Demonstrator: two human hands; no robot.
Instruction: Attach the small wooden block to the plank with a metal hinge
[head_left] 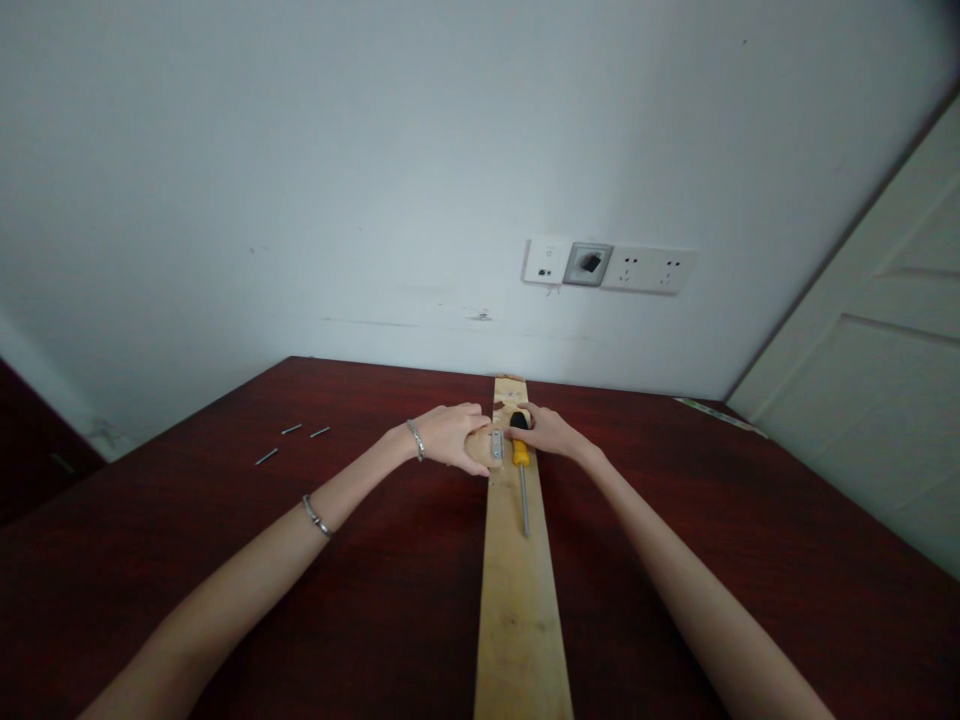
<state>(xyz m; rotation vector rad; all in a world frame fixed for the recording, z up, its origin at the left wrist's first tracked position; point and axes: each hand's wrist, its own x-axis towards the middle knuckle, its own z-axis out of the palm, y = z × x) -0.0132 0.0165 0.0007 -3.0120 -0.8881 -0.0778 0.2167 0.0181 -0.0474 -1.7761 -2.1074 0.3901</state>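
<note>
A long pale wooden plank (517, 610) runs away from me over the dark red table. At its left edge, toward the far end, my left hand (446, 437) is closed on a small rounded wooden piece (478, 446). A small metal bracket (497, 445) shows at that piece's right end. My right hand (553, 432) is at the plank's right edge, thumb and fingers around the black end of a screwdriver (520, 452). The screwdriver's yellow lower handle and metal shaft point toward me above the plank. Some fingertips of both hands are hidden.
Several metal screws or nails, among them one nearer me (267, 456), lie on the table (360, 600) at left. A white wall (375, 200) with sockets (649, 270) rises behind. A flat strip (720, 415) lies at the far right, near a white door (885, 330).
</note>
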